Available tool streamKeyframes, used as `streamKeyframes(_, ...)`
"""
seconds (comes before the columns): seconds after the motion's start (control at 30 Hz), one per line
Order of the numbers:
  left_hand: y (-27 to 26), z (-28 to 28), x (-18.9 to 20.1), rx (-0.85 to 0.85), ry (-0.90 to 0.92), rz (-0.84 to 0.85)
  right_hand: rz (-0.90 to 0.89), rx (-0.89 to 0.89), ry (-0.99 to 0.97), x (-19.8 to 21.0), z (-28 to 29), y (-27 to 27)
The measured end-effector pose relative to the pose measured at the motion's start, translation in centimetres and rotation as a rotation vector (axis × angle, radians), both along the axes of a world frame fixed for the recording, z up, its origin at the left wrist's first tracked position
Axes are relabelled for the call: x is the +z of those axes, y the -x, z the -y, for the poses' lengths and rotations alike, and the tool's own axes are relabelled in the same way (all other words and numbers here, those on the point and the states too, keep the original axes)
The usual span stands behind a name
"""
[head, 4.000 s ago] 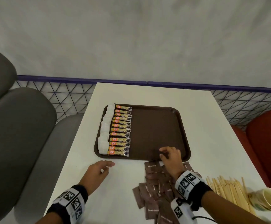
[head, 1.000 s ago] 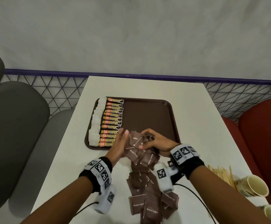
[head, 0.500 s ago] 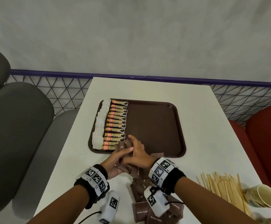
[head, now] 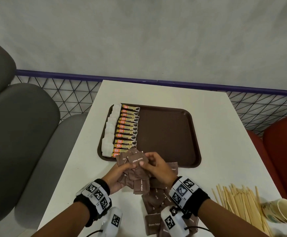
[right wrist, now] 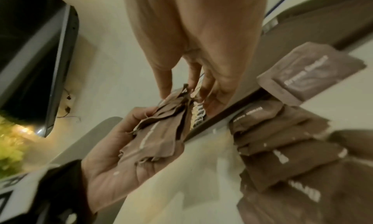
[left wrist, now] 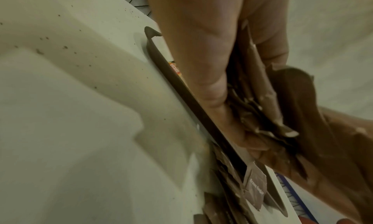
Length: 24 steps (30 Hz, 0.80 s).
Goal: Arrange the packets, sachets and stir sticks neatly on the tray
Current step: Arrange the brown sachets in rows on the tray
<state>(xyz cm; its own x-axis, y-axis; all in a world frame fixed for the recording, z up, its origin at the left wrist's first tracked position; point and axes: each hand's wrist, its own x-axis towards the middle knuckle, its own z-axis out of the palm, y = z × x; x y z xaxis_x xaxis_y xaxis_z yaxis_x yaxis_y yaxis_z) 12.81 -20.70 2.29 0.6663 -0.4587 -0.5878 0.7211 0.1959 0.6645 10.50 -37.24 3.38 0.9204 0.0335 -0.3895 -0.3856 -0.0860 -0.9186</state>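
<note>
A brown tray [head: 166,134] lies on the white table [head: 221,151]. Along its left side run a row of white sachets [head: 109,132] and a row of orange coffee sticks [head: 127,129]. At the tray's near edge my left hand [head: 120,173] cradles a stack of brown sugar packets [head: 135,165], fingers curled under it. My right hand [head: 154,165] pinches the top packet of that stack [right wrist: 161,131]. More brown packets [head: 156,199] lie loose on the table under my right wrist. Wooden stir sticks [head: 238,200] lie at the near right.
Paper cups [head: 283,211] lie tipped beside the stir sticks at the near right corner. Grey seats [head: 19,134] stand left of the table, red seats [head: 283,142] right. A purple rail with wire mesh [head: 156,82] runs behind the table's far edge.
Both hands gathered brown packets from the loose pile into a stack. Since half a second ago the stack sits higher in my left hand and my right hand pinches its top packet.
</note>
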Motion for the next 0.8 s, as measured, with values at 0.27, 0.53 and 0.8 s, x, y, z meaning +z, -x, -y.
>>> streamKeyframes(0.27,0.9,-0.1,0.2,-0.019,0.043,-0.007,-0.057,-0.228,-0.156,-0.4,0.6,0.0)
streamKeyframes(0.53,1.0,-0.2,0.0,0.007,0.012,-0.024,-0.071,-0.323,-0.297,0.4,1.2,-1.1)
streamKeyframes(0.8,0.0,-1.9,0.2,0.065,-0.022,-0.019,-0.079,-0.380,-0.291,2.3,3.9,-5.9)
